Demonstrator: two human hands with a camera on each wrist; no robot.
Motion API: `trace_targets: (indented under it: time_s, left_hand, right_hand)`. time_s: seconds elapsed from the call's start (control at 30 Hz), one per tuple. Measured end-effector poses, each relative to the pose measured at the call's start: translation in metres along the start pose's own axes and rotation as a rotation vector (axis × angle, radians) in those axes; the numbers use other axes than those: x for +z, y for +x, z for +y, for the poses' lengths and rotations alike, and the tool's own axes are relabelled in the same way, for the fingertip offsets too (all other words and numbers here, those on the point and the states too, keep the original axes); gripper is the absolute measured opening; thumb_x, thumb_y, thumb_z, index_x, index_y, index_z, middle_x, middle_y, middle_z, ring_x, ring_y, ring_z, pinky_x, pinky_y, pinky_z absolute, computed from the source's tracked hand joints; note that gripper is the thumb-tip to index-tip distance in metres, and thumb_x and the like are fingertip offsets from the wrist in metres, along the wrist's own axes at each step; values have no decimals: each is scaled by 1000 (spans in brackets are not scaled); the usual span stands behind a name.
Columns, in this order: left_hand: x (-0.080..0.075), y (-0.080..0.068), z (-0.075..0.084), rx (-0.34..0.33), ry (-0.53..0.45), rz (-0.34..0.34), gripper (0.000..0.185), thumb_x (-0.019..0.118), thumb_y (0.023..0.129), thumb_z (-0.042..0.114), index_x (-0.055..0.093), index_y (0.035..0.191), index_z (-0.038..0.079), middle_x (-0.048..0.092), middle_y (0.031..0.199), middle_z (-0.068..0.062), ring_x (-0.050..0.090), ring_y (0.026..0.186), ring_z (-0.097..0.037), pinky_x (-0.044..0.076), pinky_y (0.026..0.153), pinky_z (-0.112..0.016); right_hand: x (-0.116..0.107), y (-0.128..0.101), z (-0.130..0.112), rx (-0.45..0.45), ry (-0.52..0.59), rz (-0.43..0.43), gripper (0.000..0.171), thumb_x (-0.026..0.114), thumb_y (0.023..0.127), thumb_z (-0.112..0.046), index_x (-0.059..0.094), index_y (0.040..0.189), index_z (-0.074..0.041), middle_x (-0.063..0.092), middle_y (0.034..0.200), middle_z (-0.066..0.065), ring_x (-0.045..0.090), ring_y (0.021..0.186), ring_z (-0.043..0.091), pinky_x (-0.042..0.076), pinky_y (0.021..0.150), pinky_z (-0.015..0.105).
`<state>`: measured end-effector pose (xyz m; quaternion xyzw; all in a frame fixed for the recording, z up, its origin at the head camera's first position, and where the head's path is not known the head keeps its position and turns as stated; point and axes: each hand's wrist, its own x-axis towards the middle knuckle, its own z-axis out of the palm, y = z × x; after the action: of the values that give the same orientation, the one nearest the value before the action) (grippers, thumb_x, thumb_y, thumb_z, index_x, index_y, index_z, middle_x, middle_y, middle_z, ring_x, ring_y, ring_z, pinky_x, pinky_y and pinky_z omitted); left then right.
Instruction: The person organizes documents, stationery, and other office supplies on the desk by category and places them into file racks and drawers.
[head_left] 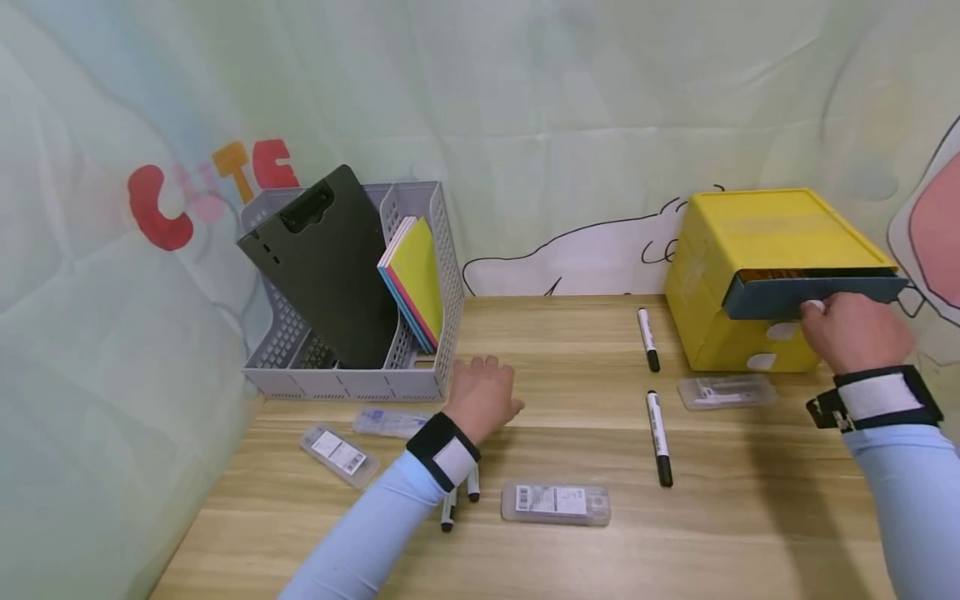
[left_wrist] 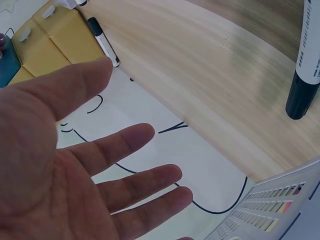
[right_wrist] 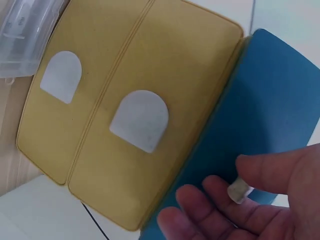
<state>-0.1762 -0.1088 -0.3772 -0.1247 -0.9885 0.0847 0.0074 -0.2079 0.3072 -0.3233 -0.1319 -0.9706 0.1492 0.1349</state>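
Observation:
My right hand point(head_left: 858, 333) pinches the white pull tab point(right_wrist: 239, 191) on the front of a blue drawer point(head_left: 772, 297). That drawer is the top one of a yellow drawer box point(head_left: 787, 225) and stands partly pulled out, with something orange-brown showing inside. Two yellow drawers point(right_wrist: 155, 55) with white tabs sit below it. My left hand point(head_left: 482, 396) is over the table beside the grey basket point(head_left: 345, 385), fingers spread and holding nothing. Two markers point(head_left: 448, 510) lie partly hidden under the left wrist.
The basket contains a black clipboard point(head_left: 330, 267) and several colourful notebooks point(head_left: 420, 279). Clear plastic cases point(head_left: 557, 505) lie on the wooden table, one point(head_left: 727, 392) close before the drawer box. Two more markers point(head_left: 659, 437) lie left of the box. A printed curtain point(head_left: 562, 125) hangs behind.

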Motion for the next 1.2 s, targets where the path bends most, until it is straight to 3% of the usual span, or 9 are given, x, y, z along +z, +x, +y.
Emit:
trace_targets:
  time_s: [0.27,0.4,0.53,0.67,0.87,1.03,1.2]
  left_hand:
    - [3,-2,2,13,9,22,48,71,86,53,71,108,11,65,98,-11,62,96,-29,45,91,-54]
    - [4,-2,1,11,14,21,48,72,86,53,71,109,11,66,100,-11,62,96,-28,46,89,-53]
    - [4,-2,2,5,5,0,49,72,86,53,71,111,11,66,101,-11,62,98,-28,45,90,-53]
    - [4,-1,3,6,9,-25,51,70,87,53,70,114,11,65,102,-10,61,98,-28,45,90,-52]
    - [6,-3,3,5,21,-24,50,70,87,54,70,112,11,65,98,-9,61,94,-27,48,83,-46]
    - [7,-5,2,8,4,-30,49,70,87,53,70,112,11,65,99,-10,61,94,-27,48,84,-46]
    - [10,-5,-2,-13,-24,-47,49,71,87,52,70,114,10,65,103,-11,60,98,-28,46,89,-50]
  right_hand:
    - [5,15,-3,71,36,-16,46,38,97,-27,44,58,-4,41,52,10,45,55,31,31,50,37]
    - [12,13,2,62,78,-1,47,42,97,-32,48,62,-1,42,52,9,45,56,31,30,50,38]
    - [20,8,9,16,112,-25,49,49,97,-42,52,86,5,49,59,17,49,61,37,33,49,40]
    - [31,6,14,6,150,-15,54,58,95,-42,46,111,8,57,73,30,52,65,43,35,46,42]
    - [47,5,17,38,175,25,44,61,95,-36,56,87,7,58,64,22,52,59,36,33,46,39]
    - [51,-6,21,72,205,17,44,53,94,-37,50,72,1,47,54,10,46,53,29,28,45,36]
    - [49,-26,24,129,212,3,42,50,92,-40,45,73,-3,41,57,6,44,55,28,27,47,36]
